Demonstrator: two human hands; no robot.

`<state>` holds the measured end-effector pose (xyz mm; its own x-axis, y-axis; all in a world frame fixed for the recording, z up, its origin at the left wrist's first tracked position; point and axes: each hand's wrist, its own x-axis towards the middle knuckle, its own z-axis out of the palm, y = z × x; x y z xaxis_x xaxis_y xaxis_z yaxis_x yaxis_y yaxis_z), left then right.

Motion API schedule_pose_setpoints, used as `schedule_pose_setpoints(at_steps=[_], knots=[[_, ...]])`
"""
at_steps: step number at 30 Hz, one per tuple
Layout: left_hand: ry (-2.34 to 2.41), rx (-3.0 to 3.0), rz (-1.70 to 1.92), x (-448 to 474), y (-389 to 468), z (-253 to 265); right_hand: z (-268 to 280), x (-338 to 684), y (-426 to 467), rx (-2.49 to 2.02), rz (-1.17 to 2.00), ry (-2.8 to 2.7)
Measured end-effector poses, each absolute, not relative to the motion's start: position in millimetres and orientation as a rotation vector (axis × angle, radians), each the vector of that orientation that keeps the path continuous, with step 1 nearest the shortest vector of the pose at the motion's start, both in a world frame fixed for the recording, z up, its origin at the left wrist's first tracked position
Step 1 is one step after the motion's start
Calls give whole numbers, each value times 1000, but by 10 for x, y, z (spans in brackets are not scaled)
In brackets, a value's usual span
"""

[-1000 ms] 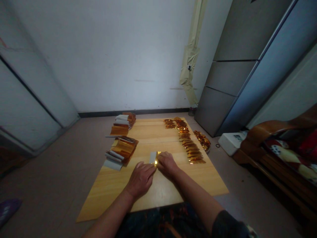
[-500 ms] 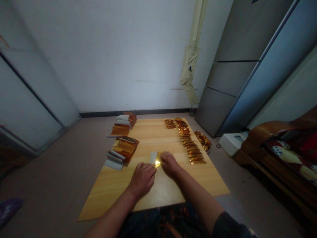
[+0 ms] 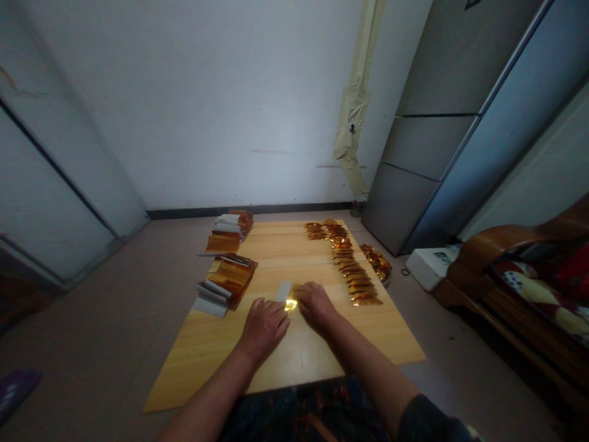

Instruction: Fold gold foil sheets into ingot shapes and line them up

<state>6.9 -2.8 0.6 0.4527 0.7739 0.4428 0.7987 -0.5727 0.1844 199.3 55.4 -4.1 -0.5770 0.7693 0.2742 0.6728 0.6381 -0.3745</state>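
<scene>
Head view, wall side: dark baseboard (image 3: 257, 210) seen beyond board; tan tape (image 3: 352, 123) stuck down wall (image 3: 197, 110) nr fridge (image 3: 421, 147).
R floor: white box (image 3: 427, 268) set btwn fridge & wooden seat (image 3: 490, 245); small dark ring (image 3: 405, 271) left on floor nearby. Purple shoe (image 3: 18, 390) partly seen at far L.
Board: pale wood board (image 3: 285, 248) laid in front of person; both hands held over its middle.
L stacks: gold/grey sheets piled in 2 groups along L edge, near stack (image 3: 234, 276) & far stack (image 3: 223, 242), both fanned, some edges curled.
R row: folded gold pcs (image 3: 356, 282) lined up, overlapping, along R edge; small cluster (image 3: 315, 231) set beside row's far end. Heap of gold pcs (image 3: 376, 261) kept just off board's R edge.
Sheet: gold/grey sheet (image 3: 291, 304) placed mid-board btwn hands, bright glare on gold; partly covered by fingers.
L hand: left hand (image 3: 264, 324) held low, palm down, forearm angled in from lower L; fingers bent, close together, tips laid at sheet's L side; pinch can't be told.
R hand: right hand (image 3: 316, 305) turned inward, back up; fingers curled together at sheet's R side; thumb hidden, so grip can't be told.
</scene>
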Motion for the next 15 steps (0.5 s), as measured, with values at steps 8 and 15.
schedule_pose_setpoints(at_steps=[8, 15], knots=[[-1611, -2407, -720, -46, 132, 18, 5, 1908, 212, -1134, 209, -2472], [-1690, -2286, -577, 49, 197, -58, 12, 1996, 325, -1088, 229, -2462]])
